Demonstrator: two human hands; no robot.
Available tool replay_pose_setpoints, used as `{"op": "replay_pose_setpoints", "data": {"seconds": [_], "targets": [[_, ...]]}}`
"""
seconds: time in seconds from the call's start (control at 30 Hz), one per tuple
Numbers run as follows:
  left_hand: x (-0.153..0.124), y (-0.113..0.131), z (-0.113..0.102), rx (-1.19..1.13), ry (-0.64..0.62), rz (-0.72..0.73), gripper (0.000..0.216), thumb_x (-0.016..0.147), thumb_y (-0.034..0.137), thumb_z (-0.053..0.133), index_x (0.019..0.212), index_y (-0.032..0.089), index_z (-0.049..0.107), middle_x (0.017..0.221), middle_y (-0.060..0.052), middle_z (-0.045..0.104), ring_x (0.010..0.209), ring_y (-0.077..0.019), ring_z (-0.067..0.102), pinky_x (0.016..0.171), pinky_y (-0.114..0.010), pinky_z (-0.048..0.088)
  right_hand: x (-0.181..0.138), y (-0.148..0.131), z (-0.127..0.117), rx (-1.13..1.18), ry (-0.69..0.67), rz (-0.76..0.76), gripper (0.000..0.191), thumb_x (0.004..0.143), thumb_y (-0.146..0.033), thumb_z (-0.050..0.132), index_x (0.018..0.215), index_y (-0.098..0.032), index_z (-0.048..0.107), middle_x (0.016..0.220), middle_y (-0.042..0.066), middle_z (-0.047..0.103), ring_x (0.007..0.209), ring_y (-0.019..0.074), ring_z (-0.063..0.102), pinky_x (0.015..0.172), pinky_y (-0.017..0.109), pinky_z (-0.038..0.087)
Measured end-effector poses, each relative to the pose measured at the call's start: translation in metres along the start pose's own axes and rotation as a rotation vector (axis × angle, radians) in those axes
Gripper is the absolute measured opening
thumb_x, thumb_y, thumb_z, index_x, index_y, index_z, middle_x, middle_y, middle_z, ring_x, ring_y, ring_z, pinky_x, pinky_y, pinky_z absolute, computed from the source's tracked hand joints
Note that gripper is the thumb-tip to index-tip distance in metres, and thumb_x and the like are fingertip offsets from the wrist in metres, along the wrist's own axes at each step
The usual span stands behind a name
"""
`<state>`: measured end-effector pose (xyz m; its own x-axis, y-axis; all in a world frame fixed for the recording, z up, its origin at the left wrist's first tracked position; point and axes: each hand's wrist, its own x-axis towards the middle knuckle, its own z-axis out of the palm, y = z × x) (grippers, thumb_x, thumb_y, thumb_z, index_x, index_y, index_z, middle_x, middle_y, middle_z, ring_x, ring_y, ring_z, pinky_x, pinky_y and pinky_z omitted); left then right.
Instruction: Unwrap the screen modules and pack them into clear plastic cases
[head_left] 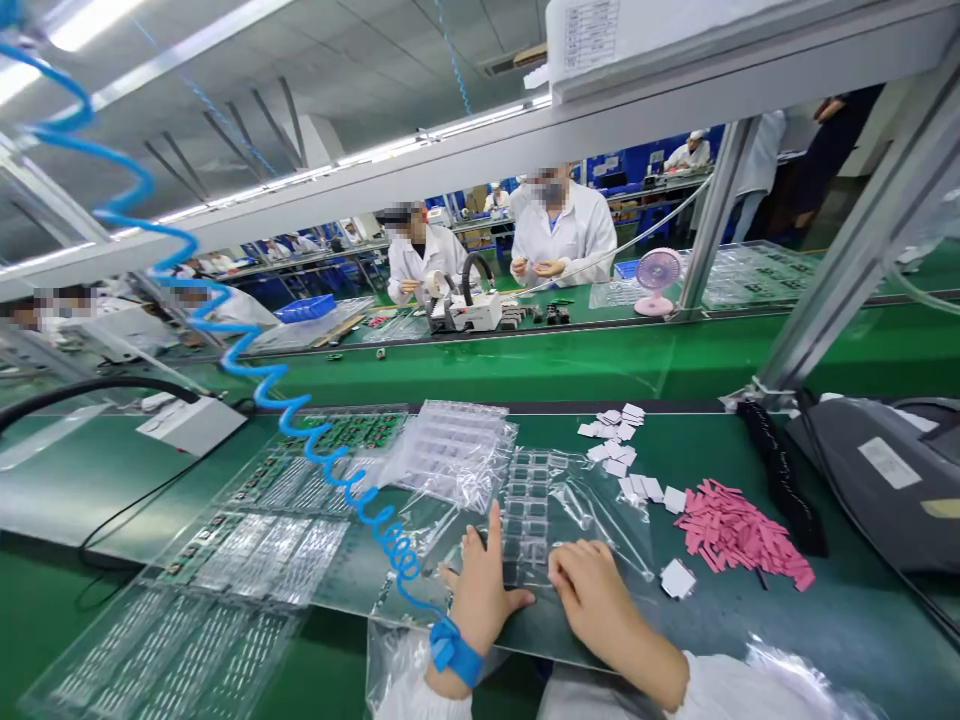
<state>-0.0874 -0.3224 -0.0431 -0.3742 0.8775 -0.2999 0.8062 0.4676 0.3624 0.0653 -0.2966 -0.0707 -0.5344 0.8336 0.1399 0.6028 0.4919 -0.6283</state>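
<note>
I spread my left hand [482,582] wide at seven o'clock from a clear tray [527,508], right hand [594,598] curled at five, contents unclear.

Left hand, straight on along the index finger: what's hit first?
The left hand would probably meet the clear plastic bundle first; fingertip height is hard to judge.

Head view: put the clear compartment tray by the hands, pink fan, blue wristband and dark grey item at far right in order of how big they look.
1. Dark grey item, though cut off by the frame
2. Clear compartment tray
Pink fan and blue wristband: smallest, too alike to rank; the fan is farther away.
</note>
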Motion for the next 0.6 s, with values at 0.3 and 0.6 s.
{"op": "replay_pose_setpoints", "data": {"seconds": [0.3, 0.6], "targets": [[-0.023, 0.051, 0.004, -0.755, -0.148, 0.367, 0.065, 0.063, 0.035, 0.072, 0.124, 0.028, 0.053, 0.138, -0.011, 0.049, 0.132, -0.0335, 0.035, 0.111, -0.050, 0.020, -0.054, 0.013, -0.071, 0.209, 0.227, 0.132, 0.013, 0.088, -0.020, 0.041, 0.076, -0.021, 0.048, 0.073, -0.002, 0.059, 0.071, 0.0115, 0.056, 0.064, 0.021, 0.045], [-0.038, 0.142, 0.040, -1.078, -0.436, 0.288, 0.031, 0.065, 0.040, 0.073, 0.089, 0.023, 0.072, 0.107, -0.009, 0.070, 0.110, -0.0273, 0.057, 0.101, -0.039, 0.037, -0.094, 0.092, -0.106, 0.047, 0.523, 0.397, 0.021, 0.091, -0.034, 0.036, 0.094, -0.021, 0.051, 0.081, 0.004, 0.061, 0.075, 0.0174, 0.060, 0.068, 0.030, 0.050]]}}
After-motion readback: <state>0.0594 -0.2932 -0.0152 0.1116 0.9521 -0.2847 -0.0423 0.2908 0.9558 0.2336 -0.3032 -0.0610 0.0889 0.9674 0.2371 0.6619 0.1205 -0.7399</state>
